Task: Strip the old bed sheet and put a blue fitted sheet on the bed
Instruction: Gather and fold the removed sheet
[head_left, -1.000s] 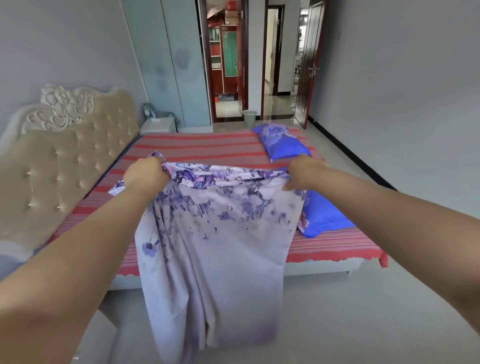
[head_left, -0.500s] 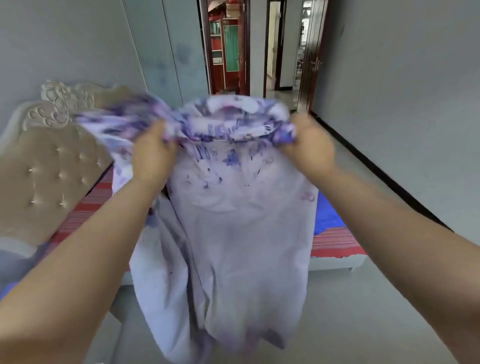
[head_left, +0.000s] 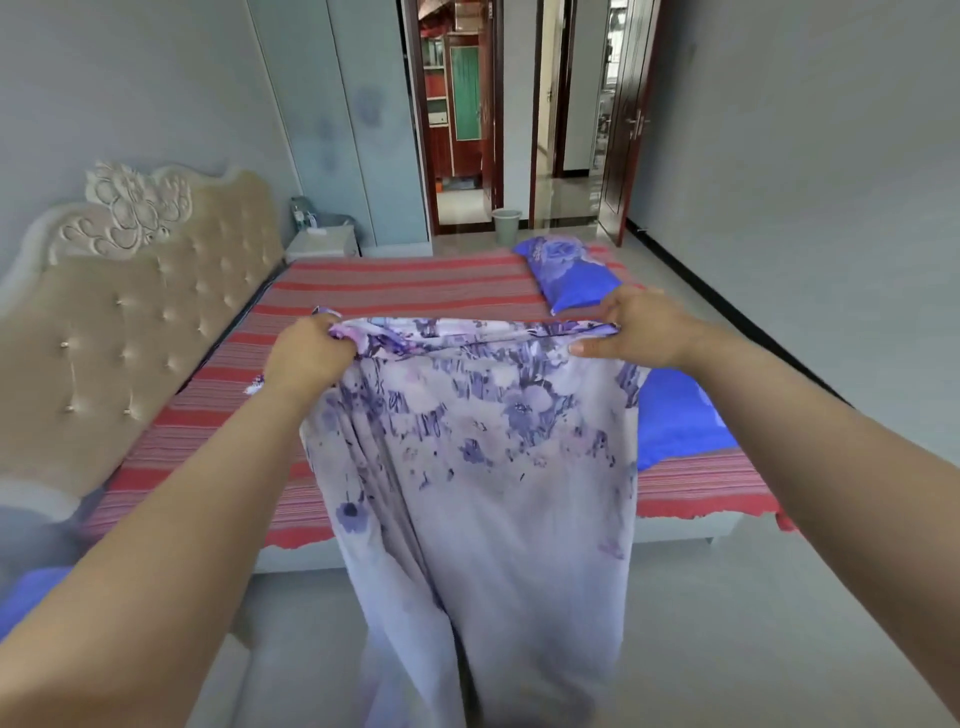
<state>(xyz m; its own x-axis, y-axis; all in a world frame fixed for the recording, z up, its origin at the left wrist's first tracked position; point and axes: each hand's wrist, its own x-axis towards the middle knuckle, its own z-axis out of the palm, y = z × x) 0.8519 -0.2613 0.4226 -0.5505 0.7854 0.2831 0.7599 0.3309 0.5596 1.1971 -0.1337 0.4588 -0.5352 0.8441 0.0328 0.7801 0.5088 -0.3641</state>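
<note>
A pale lilac sheet with purple flowers hangs in front of me, folded, its lower end down near the floor. My left hand grips its top edge at the left. My right hand pinches the top edge at the right, thumb under the fold. Behind it lies the bed, covered by a red striped cloth. Two blue pillows sit on the bed's right side, one far and one near, the near one partly hidden by the sheet.
A tufted beige headboard stands at the left, a white nightstand beyond it. A small bin sits by the open doorway. Grey floor lies between me and the bed. Something blue shows at the lower left edge.
My hands had lifted the sheet high half a second ago, with its top flipping up; they have come back down and apart, holding the top edge level over the bed.
</note>
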